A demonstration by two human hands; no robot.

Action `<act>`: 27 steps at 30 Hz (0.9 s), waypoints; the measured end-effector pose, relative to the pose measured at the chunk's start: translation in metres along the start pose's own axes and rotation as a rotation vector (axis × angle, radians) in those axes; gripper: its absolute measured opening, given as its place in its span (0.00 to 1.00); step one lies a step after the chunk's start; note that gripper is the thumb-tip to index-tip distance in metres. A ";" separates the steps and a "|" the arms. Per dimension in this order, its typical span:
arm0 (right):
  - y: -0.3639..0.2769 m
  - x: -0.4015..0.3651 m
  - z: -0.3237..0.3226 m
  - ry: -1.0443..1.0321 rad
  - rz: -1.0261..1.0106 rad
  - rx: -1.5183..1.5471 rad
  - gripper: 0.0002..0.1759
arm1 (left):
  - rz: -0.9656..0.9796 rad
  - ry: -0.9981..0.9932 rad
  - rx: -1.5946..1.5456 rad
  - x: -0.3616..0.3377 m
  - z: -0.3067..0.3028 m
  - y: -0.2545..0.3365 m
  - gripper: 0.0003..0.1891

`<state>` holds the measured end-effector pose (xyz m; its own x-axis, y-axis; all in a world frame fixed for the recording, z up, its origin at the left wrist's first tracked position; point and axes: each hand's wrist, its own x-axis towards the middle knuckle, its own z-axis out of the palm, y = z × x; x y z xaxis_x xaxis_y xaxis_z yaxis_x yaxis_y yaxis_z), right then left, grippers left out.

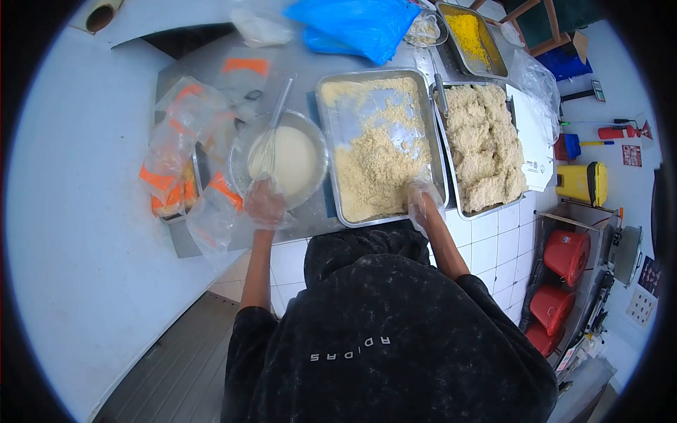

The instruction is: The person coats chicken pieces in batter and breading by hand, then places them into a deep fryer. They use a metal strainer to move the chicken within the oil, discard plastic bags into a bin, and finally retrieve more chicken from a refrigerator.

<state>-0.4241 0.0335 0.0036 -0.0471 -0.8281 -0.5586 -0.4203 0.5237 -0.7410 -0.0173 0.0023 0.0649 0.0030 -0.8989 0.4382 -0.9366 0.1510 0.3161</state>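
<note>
My left hand [266, 203], in a clear plastic glove, is over the near side of a metal bowl [319, 141] of pale batter [295, 156]. Its fingers look curled in, and what they hold is hidden. A wire whisk [281, 106] leans in the bowl, handle up, its wires close ahead of this hand. At the near right corner of a metal tray [326, 113], my gloved right hand [423, 199] overlaps the rim beside pale crumbs [381, 166]. Loose glove plastic and blur hide its fingers.
Right of the crumbs, another tray holds coated pieces [483, 148], with tongs [440, 92] at its edge. Farther back are a tray of yellow shreds [471, 39] and a blue plastic bag [360, 28]. Plastic bags with orange bands [180, 120] lie left of the bowl.
</note>
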 end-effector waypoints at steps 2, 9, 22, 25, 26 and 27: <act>-0.043 -0.016 0.008 0.023 0.132 0.499 0.17 | -0.021 0.012 -0.013 -0.004 0.003 -0.001 0.15; -0.109 0.019 0.016 0.596 -0.381 -0.885 0.24 | -0.071 -0.149 0.025 -0.020 0.013 -0.017 0.22; -0.113 0.091 0.063 0.406 -0.573 -1.061 0.34 | -0.131 -0.131 -0.038 -0.013 0.003 -0.006 0.22; -0.134 0.097 0.067 0.355 -0.377 -0.882 0.34 | -0.181 -0.104 -0.004 -0.007 -0.003 -0.003 0.20; -0.142 0.099 0.073 0.369 -0.457 -1.019 0.34 | -0.180 -0.058 -0.014 -0.001 -0.004 0.000 0.17; -0.149 0.100 0.084 0.383 -0.531 -1.156 0.35 | -0.176 -0.018 -0.029 0.001 -0.005 0.003 0.15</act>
<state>-0.2900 -0.1108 0.0269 0.1907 -0.9814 -0.0208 -0.9815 -0.1910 0.0127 -0.0183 0.0037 0.0701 0.1598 -0.9195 0.3592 -0.9117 0.0021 0.4109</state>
